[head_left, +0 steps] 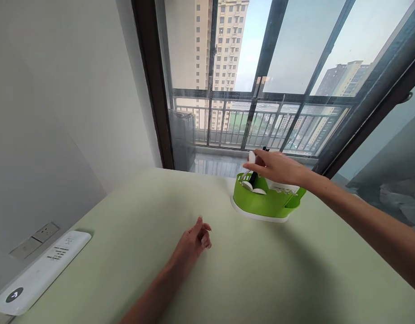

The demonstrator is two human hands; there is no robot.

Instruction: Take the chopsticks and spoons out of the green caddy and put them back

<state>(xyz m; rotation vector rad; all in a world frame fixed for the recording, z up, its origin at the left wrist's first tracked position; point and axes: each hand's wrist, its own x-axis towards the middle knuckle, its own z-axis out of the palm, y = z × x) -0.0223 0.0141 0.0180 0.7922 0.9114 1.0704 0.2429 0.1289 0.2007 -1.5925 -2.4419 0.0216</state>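
My right hand [273, 166] reaches over a green caddy [258, 204] and pinches a white, rounded spoon-like utensil [251, 157] between thumb and fingers. Its thin stem slants down into the caddy's left end. Inside, two white spoon-like heads [247, 185] lie low, next to a black utensil [252, 179]. A white toothed piece [283, 186] sits at the caddy's right side, partly under my wrist. My left hand [196, 238] hovers near the middle of the table, fingers loosely curled and holding nothing, to the left of and nearer than the caddy.
The caddy stands on a white base [261, 218] toward the back of the pale green table [133, 225]. A long white power-strip-like device [45, 270] lies along the left edge, close to a wall socket [45, 231]. Behind the table is a sliding glass door [241, 117] onto a balcony.
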